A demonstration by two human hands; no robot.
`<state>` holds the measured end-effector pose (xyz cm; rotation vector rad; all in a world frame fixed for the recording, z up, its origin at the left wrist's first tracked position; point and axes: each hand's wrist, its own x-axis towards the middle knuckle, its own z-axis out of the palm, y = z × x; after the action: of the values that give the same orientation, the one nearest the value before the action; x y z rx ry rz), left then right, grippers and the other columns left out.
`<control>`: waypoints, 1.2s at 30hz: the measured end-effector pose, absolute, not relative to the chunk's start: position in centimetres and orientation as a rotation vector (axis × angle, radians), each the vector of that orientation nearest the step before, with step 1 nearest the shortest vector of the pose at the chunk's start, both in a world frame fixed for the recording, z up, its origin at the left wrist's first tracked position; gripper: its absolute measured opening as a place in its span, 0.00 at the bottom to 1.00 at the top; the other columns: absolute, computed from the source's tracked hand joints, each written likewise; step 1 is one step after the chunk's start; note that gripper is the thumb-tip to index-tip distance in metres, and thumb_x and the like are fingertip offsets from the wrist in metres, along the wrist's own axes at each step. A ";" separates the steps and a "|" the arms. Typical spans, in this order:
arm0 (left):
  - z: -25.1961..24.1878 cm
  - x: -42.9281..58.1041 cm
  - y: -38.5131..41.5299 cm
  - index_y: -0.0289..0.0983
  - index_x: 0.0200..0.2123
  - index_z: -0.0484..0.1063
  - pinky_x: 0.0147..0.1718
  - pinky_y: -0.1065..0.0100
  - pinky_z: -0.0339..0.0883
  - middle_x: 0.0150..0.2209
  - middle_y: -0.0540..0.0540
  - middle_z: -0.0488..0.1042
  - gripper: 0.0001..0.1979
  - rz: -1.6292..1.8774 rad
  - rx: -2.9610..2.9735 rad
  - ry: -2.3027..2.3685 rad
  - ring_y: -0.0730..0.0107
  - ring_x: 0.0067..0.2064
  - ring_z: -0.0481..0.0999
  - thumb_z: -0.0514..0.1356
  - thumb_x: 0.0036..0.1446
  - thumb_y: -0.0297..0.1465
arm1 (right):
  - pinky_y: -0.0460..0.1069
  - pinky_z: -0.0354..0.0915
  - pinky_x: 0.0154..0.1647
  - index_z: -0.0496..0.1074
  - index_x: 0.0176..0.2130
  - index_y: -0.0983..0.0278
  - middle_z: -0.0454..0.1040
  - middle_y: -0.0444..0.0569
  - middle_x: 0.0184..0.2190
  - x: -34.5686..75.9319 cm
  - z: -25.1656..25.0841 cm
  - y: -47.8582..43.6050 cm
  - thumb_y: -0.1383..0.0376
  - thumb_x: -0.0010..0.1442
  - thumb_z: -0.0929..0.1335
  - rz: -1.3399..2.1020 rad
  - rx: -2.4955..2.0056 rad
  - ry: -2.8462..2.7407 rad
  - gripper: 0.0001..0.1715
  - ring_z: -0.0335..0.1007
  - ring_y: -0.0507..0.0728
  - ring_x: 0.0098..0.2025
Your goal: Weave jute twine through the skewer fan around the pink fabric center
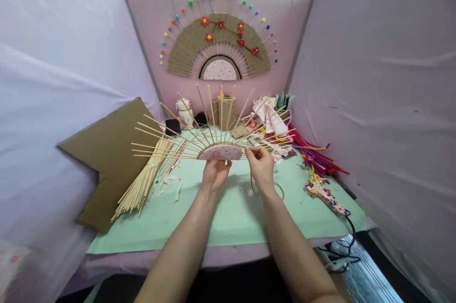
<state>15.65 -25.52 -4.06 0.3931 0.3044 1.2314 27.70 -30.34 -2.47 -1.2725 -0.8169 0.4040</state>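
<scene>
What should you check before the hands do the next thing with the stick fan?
1. Left hand holds the fan frame at its dotted half-round base: ok.
2. Right hand fingers pinch at the base's right edge, near the twine trailing below: ok; whether the twine is tied on: cannot tell.
3. Sticks spread evenly from the base: ok on the left and middle; the right side is lost against clutter: cannot tell.
4. Spare sticks within reach on the green mat: ok.
5. Twine spool upright behind the fan: ok.
6. Finished fan on the back wall in view to copy: ok.
</scene>
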 end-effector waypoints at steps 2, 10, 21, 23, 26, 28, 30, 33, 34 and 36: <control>-4.0 15.6 -25.5 0.41 0.34 0.71 0.36 0.69 0.61 0.38 0.51 0.75 0.12 1.216 0.386 0.300 0.70 0.41 0.73 0.71 0.48 0.31 | 0.48 0.61 0.29 0.70 0.28 0.64 0.70 0.42 0.22 27.7 -2.7 -30.3 0.55 0.50 0.70 0.446 -1.272 -0.799 0.15 0.63 0.52 0.25; -3.9 15.6 -25.5 0.41 0.36 0.72 0.36 0.68 0.59 0.41 0.49 0.75 0.08 1.177 0.379 0.335 0.68 0.43 0.72 0.67 0.53 0.32 | 0.46 0.56 0.24 0.67 0.23 0.63 0.62 0.38 0.16 27.6 -2.9 -30.4 0.52 0.50 0.70 0.534 -1.355 -0.825 0.18 0.55 0.50 0.20; -3.3 15.4 -25.3 0.39 0.32 0.72 0.33 0.69 0.61 0.35 0.50 0.75 0.03 1.210 0.241 0.363 0.71 0.37 0.72 0.62 0.58 0.30 | 0.48 0.58 0.29 0.70 0.20 0.62 0.70 0.43 0.18 29.1 -5.5 -30.4 0.59 0.48 0.68 0.448 -1.557 -1.117 0.11 0.64 0.54 0.23; -3.4 15.4 -25.2 0.39 0.31 0.71 0.34 0.70 0.62 0.34 0.50 0.75 0.04 1.219 0.198 0.355 0.72 0.37 0.72 0.62 0.59 0.29 | 0.51 0.62 0.35 0.72 0.23 0.62 0.73 0.46 0.23 29.3 -5.5 -30.5 0.63 0.49 0.67 0.378 -1.587 -1.132 0.07 0.67 0.57 0.29; -3.6 15.5 -25.0 0.39 0.31 0.72 0.36 0.70 0.63 0.34 0.51 0.75 0.03 1.246 0.184 0.350 0.74 0.38 0.72 0.61 0.59 0.27 | 0.57 0.62 0.48 0.73 0.35 0.63 0.74 0.53 0.37 28.9 -4.9 -30.8 0.67 0.54 0.63 0.094 -1.552 -1.100 0.11 0.68 0.61 0.43; -3.8 15.6 -25.0 0.39 0.32 0.72 0.38 0.70 0.63 0.35 0.52 0.75 0.04 1.252 0.201 0.349 0.75 0.38 0.72 0.61 0.58 0.25 | 0.59 0.61 0.53 0.71 0.43 0.63 0.72 0.55 0.42 28.1 -4.2 -31.1 0.68 0.57 0.61 -0.154 -1.408 -1.163 0.15 0.66 0.61 0.49; -4.1 15.9 -25.2 0.39 0.33 0.72 0.41 0.70 0.63 0.36 0.51 0.75 0.05 1.240 0.243 0.345 0.75 0.39 0.72 0.62 0.56 0.23 | 0.60 0.61 0.55 0.69 0.49 0.62 0.72 0.55 0.46 27.3 -3.7 -31.3 0.68 0.59 0.61 -0.314 -1.245 -1.284 0.18 0.66 0.61 0.52; -4.5 16.3 -25.5 0.38 0.34 0.72 0.43 0.68 0.63 0.37 0.49 0.75 0.06 1.216 0.350 0.336 0.73 0.41 0.73 0.65 0.52 0.24 | 0.61 0.61 0.58 0.66 0.55 0.61 0.70 0.56 0.51 26.5 -3.3 -31.5 0.67 0.61 0.61 -0.359 -1.183 -1.394 0.23 0.65 0.61 0.56; -4.6 16.4 -25.6 0.37 0.35 0.72 0.44 0.68 0.63 0.38 0.49 0.75 0.07 1.211 0.387 0.331 0.72 0.41 0.73 0.66 0.51 0.25 | 0.62 0.61 0.58 0.65 0.56 0.61 0.70 0.56 0.51 26.4 -3.3 -31.5 0.67 0.61 0.60 -0.362 -1.196 -1.402 0.23 0.64 0.61 0.56; -4.8 16.6 -25.8 0.37 0.35 0.73 0.45 0.67 0.63 0.38 0.48 0.75 0.09 1.199 0.447 0.321 0.71 0.41 0.73 0.67 0.50 0.25 | 0.62 0.61 0.58 0.64 0.57 0.62 0.69 0.56 0.53 26.5 -3.4 -31.5 0.66 0.62 0.60 -0.366 -1.223 -1.411 0.24 0.63 0.61 0.57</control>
<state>16.61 -25.85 -4.82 0.4469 0.3207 1.1994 26.53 -31.53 -3.35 -1.2235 -1.4114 -0.3661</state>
